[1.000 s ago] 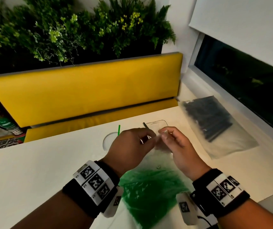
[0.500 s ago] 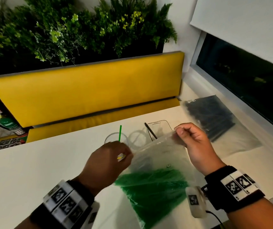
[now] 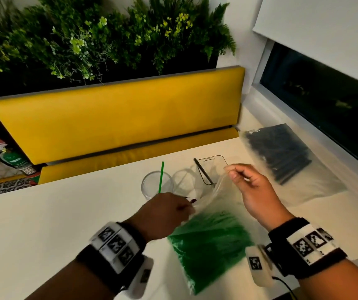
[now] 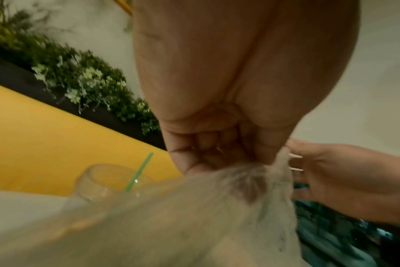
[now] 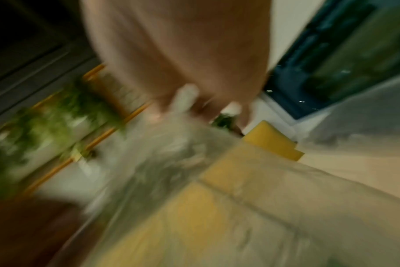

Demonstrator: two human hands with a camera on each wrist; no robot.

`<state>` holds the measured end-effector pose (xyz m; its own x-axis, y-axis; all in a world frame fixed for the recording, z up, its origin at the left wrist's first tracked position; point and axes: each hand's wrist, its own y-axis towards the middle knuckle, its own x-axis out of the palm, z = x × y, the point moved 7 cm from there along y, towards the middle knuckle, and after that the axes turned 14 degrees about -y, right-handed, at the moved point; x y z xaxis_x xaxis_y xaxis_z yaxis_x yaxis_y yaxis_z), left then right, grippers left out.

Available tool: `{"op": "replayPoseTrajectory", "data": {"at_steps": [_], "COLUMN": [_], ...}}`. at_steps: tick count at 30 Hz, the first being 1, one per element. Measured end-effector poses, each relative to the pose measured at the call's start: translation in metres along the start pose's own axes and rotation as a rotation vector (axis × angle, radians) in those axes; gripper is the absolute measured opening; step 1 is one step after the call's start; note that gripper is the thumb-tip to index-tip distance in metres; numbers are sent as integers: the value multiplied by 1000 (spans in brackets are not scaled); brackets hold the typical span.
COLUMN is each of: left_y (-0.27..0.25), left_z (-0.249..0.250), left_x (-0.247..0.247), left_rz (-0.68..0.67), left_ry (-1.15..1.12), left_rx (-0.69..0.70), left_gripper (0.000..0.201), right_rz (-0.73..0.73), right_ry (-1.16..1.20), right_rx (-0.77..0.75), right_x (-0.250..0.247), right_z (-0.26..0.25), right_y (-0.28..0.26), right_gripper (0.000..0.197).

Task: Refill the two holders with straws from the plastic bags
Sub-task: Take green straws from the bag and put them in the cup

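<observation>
On the white table [image 3: 43, 224], left to right: round holder [image 3: 149, 187] with one green straw [image 3: 161, 176], left hand [image 3: 165, 213] pinching the bag of green straws [image 3: 212, 245], right hand [image 3: 249, 187] pinching its far lip. Best to spread that mouth evenly, no tearing.

Round holder [image 3: 157, 185] left of square holder [image 3: 212, 169] (bags [image 3: 292, 161] nearer, right) on table [image 3: 43, 224].

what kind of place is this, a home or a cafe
Probably a cafe or restaurant: a yellow padded bench behind a white table, a wall of greenery, and bulk bags of straws.
</observation>
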<state>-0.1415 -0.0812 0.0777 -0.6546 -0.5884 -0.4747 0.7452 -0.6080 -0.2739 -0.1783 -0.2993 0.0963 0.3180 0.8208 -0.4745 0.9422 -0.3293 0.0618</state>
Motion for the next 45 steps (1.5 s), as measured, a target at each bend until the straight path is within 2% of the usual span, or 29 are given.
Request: {"op": "replayPoseTrajectory", "data": {"at_steps": [1,2,3,5,6,7,10,12,14,17,19,21,24,26,28,31,33,34,35,36,39,41,43,44,45], "left_y": [7,10,11,8,7,6,1,-1,-2,-4,-6,-8,-8,-6,-3,-1,3,7,13,20,32,34,31,30,27], "left_z": [2,2,4,7,8,9,9,3,-6,-28,-46,-53,-41,-42,-54,-51,-26,-16,-10,-8,-18,-36,-53,-63,-67], "left_x": [4,6,7,17,23,32,46,42,30,6,4,16,30,34,28,17,28,39,48,56,69,68,60,55,52], "left_rz": [23,63,101,127,116,93,73,116,203,380,404,349,303,305,361,421,341,269,192,121,-38,-76,-50,-21,1], "left_ry": [-73,-135,-191,-312,-377,-421,-456,-538,-619,-611,-799,-1038,-1182,-1097,-842,-295,-64,8,57,50,-70,-15,54,-1,-169], "left_rx": [-20,-37,-41,-55,-67,-64,-51,-109,-159,-214,-335,-444,-452,-415,-367,-203,-63,-31,-30,-44,-80,-125,-200,-229,-260], "left_gripper": [18,17,16,14,15,17,24,25,25,23,27,29,25,26,32,72,102,111,110,99,32,24,21,23,23], "right_rz": [150,245,224,-68,-200,-273,-292,-281,-267,-188,-162,-208,-331,-407,-392,-317,-302,-289,-278,-280,-293,-273,-237,-213,-194], "right_ry": [-122,-197,-223,-178,-102,5,239,314,414,658,774,782,628,392,345,353,360,363,376,402,498,430,351,326,300], "right_rx": [52,102,170,381,477,535,524,526,543,633,729,792,798,720,717,764,766,770,773,783,829,811,763,739,714], "right_x": [-12,-19,-16,16,35,48,59,55,48,39,38,42,44,43,45,51,61,65,69,72,76,68,57,52,47], "right_z": [-1,-1,0,12,21,27,27,30,34,45,52,50,39,37,43,51,51,50,51,50,49,56,61,64,69], "right_y": [-5,-13,-21,-37,-46,-53,-52,-50,-49,-49,-52,-56,-61,-60,-59,-55,-55,-56,-56,-57,-60,-58,-57,-56,-54], "right_gripper": [13,22,35,49,47,41,18,12,10,14,25,33,31,27,19,25,22,19,18,18,25,35,40,40,40]}}
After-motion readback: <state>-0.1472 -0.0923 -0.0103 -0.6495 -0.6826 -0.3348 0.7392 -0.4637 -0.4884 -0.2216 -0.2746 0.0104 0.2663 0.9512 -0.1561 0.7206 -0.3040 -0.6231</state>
